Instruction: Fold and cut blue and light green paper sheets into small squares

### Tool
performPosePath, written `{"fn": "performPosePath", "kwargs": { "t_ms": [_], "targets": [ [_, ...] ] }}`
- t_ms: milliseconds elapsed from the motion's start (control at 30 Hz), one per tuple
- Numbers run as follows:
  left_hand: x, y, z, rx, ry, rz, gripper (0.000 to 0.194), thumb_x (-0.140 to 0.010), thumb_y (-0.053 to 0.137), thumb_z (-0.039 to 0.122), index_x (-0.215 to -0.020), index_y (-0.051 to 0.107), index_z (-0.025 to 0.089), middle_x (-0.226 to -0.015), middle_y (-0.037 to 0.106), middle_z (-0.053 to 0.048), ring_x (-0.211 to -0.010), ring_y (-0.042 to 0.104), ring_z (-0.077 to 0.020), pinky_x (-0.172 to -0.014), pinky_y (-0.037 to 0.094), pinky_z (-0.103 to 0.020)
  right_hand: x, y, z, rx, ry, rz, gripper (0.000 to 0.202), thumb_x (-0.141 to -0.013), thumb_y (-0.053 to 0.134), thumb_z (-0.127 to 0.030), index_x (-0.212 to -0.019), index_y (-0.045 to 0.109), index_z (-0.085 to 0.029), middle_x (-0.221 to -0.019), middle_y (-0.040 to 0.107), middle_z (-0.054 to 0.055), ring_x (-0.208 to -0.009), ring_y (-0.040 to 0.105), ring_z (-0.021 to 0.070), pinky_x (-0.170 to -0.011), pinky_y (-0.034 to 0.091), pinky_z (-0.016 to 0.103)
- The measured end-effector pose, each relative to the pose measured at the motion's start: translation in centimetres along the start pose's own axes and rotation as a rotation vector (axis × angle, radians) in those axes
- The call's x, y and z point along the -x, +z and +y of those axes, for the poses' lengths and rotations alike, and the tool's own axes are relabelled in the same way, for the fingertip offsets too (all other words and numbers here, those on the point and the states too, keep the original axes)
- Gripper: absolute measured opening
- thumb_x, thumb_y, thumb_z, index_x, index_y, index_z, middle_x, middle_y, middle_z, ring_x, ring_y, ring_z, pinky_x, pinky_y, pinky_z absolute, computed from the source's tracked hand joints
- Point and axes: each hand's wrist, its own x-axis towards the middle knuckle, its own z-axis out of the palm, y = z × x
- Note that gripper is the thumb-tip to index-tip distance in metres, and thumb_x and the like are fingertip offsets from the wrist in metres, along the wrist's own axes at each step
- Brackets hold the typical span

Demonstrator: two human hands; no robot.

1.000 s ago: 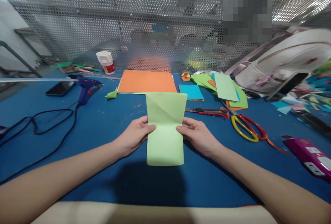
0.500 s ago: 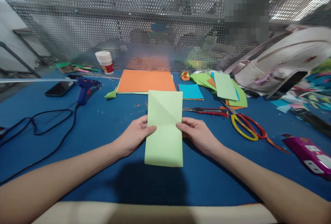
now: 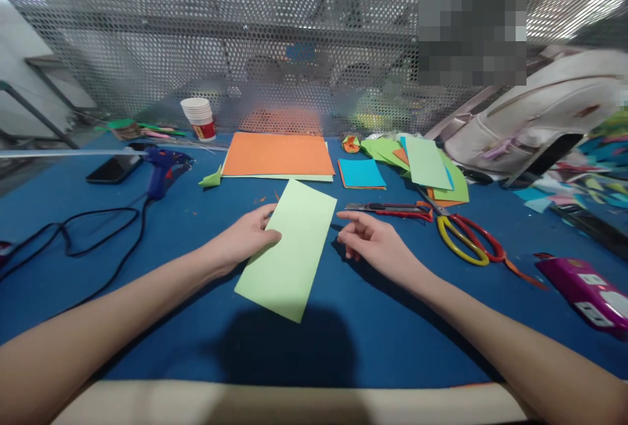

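Note:
A light green rectangle of paper (image 3: pixel 294 252) tilts to the right at its top, above the blue table. My left hand (image 3: pixel 250 235) grips its left edge, thumb on the face and fingers behind. Just off the paper's right side, my right hand (image 3: pixel 370 242) is empty, its fingers half curled and apart. Behind that hand lies a box cutter (image 3: pixel 383 208) with a red handle part beside it. Scissors (image 3: pixel 466 238) with one yellow and one red handle loop rest farther right.
Orange sheets (image 3: pixel 279 153), blue paper squares (image 3: pixel 362 173) and green cut pieces (image 3: pixel 429 162) lie at the back. To the left are a blue glue gun (image 3: pixel 159 170) with its cord, a phone (image 3: pixel 112 167) and stacked paper cups (image 3: pixel 199 119). A purple power strip (image 3: pixel 586 291) sits right.
My right hand has let go of the green paper and moved slightly off it. The paper has turned clockwise in my left hand, its lower end swinging left.

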Motion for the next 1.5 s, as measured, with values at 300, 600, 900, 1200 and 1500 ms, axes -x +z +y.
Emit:
{"fn": "performPosePath", "kwargs": {
  "t_ms": [300, 600, 900, 1200, 1500],
  "targets": [
    [-0.1, -0.3, -0.2, 0.058, 0.017, 0.022, 0.060, -0.071, 0.063, 0.011, -0.128, 0.051, 0.020, -0.103, 0.075, -0.007, -0.073, 0.073, -0.0196, -0.060, 0.056, -0.027, -0.4, -0.1, 0.4, -0.078, 0.026, 0.071, 0.035, -0.075, 0.070, -0.041, -0.095, 0.050, -0.020, -0.072, 0.058, -0.004, -0.056, 0.061, 0.0133, -0.048, 0.048, 0.028],
    [0.6, 1.9, -1.0, 0.251, 0.099, 0.032, 0.043, -0.073, 0.071, 0.020, -0.110, 0.050, 0.018, -0.101, 0.074, -0.007, -0.081, 0.073, -0.0203, -0.073, 0.057, -0.032, 0.8, 1.9, -0.3, -0.256, 0.103, -0.115, 0.038, -0.070, 0.076, -0.049, -0.081, 0.057, -0.017, -0.061, 0.062, -0.002, -0.050, 0.055, 0.0102, -0.045, 0.044, 0.024],
    [0.6, 1.9, -1.0, 0.114, 0.045, 0.043, 0.044, -0.071, 0.067, 0.024, -0.112, 0.051, 0.018, -0.102, 0.075, -0.009, -0.079, 0.073, -0.0240, -0.070, 0.057, -0.036, 0.7, 0.7, -0.6, 0.091, -0.008, -0.143, 0.029, -0.085, 0.058, -0.047, -0.084, 0.060, -0.018, -0.066, 0.065, 0.000, -0.054, 0.059, 0.0126, -0.052, 0.048, 0.027],
    [-0.4, -1.2, -0.1, -0.928, 0.236, 0.029, 0.065, -0.079, 0.048, 0.022, -0.144, 0.045, 0.016, -0.131, 0.064, -0.010, -0.113, 0.065, -0.0307, -0.095, 0.051, -0.039, -2.1, -9.3, 1.9, 1.321, -0.327, 0.061, 0.032, -0.088, 0.045, -0.018, -0.112, 0.066, -0.015, -0.119, 0.069, 0.014, -0.108, 0.063, 0.0295, -0.091, 0.050, 0.043],
    [-0.6, -1.0, -1.8, -1.375, 0.588, 0.213, 0.051, -0.089, 0.042, 0.020, -0.137, 0.050, 0.009, -0.146, 0.047, -0.023, -0.137, 0.044, -0.0370, -0.108, 0.041, -0.057, -2.5, -11.1, 3.9, 1.352, -0.356, 0.118, 0.047, -0.085, 0.046, -0.016, -0.130, 0.057, -0.006, -0.138, 0.056, 0.022, -0.127, 0.053, 0.0343, -0.104, 0.044, 0.051]
  ]
}}
